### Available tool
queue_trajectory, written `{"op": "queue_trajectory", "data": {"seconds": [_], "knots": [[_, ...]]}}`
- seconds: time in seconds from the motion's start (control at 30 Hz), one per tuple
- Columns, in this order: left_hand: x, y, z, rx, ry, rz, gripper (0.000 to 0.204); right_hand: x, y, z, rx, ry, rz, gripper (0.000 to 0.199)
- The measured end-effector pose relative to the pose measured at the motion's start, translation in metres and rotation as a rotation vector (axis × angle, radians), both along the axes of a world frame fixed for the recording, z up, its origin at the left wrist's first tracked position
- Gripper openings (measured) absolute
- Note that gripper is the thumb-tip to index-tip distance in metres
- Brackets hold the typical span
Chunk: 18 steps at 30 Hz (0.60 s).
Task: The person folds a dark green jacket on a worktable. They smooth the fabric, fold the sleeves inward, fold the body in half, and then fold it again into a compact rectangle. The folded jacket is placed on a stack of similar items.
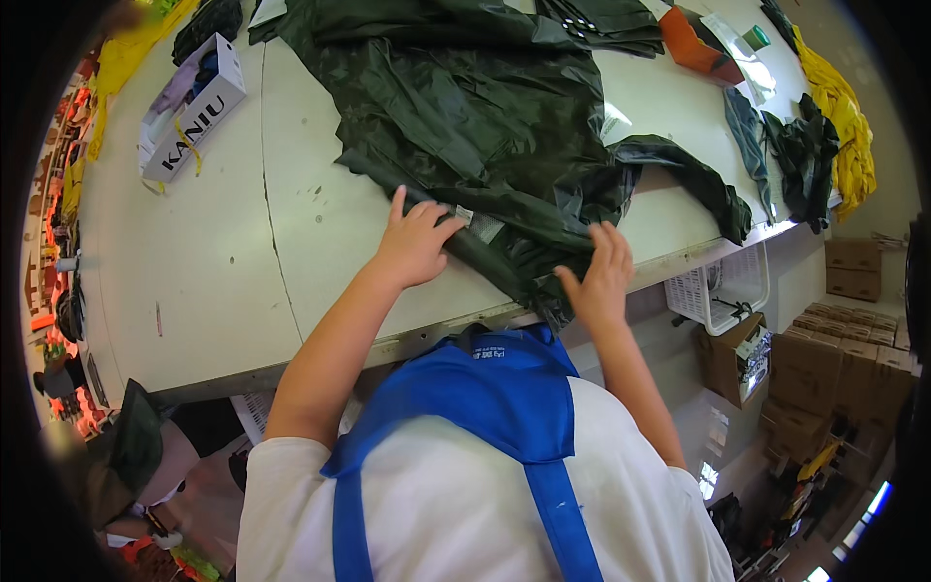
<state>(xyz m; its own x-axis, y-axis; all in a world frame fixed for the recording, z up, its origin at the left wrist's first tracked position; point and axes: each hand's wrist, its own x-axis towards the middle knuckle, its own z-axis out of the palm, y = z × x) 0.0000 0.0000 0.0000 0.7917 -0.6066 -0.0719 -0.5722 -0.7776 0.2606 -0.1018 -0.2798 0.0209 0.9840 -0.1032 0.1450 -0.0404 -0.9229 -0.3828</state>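
Note:
A dark green rain jacket (465, 107) of shiny, creased fabric lies spread over the white table (208, 262). One sleeve (693, 179) stretches off to the right, and part of the near side droops over the table's front edge. My left hand (417, 242) rests with spread fingers on the jacket's near left edge, beside a small white label (482, 225). At the near right part of the fabric is my right hand (601, 276), thumb and fingers apart. Its fingertips are at the cloth; whether they press on it I cannot tell.
An open white box (199, 112) with small items stands at the left. An orange-sided box (700, 47), more dark green pieces (803, 155) and yellow fabric (836, 126) lie at the right. Below the right edge are a white basket (722, 291) and cardboard cartons (815, 373). Another person (145, 456) is lower left.

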Motion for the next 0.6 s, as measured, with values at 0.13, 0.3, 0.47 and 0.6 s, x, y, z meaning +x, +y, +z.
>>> {"op": "queue_trajectory", "data": {"seconds": [0.13, 0.3, 0.47, 0.6], "knots": [[-0.003, 0.034, 0.041, 0.285, 0.241, 0.068, 0.027, 0.001, -0.004, -0.018, 0.285, 0.101, 0.076, 0.042], [-0.039, -0.014, 0.0, -0.522, 0.907, 0.258, 0.039, -0.009, 0.018, 0.013, 0.325, 0.168, 0.385, 0.038], [-0.054, -0.089, -0.033, -1.465, 1.398, 0.978, 0.03, 0.008, -0.009, -0.006, 0.713, 0.213, 0.342, 0.021], [-0.044, -0.079, -0.004, -1.393, 1.204, 0.667, 0.042, 0.069, -0.12, -0.091, 0.194, -0.156, -0.448, 0.017]]}}
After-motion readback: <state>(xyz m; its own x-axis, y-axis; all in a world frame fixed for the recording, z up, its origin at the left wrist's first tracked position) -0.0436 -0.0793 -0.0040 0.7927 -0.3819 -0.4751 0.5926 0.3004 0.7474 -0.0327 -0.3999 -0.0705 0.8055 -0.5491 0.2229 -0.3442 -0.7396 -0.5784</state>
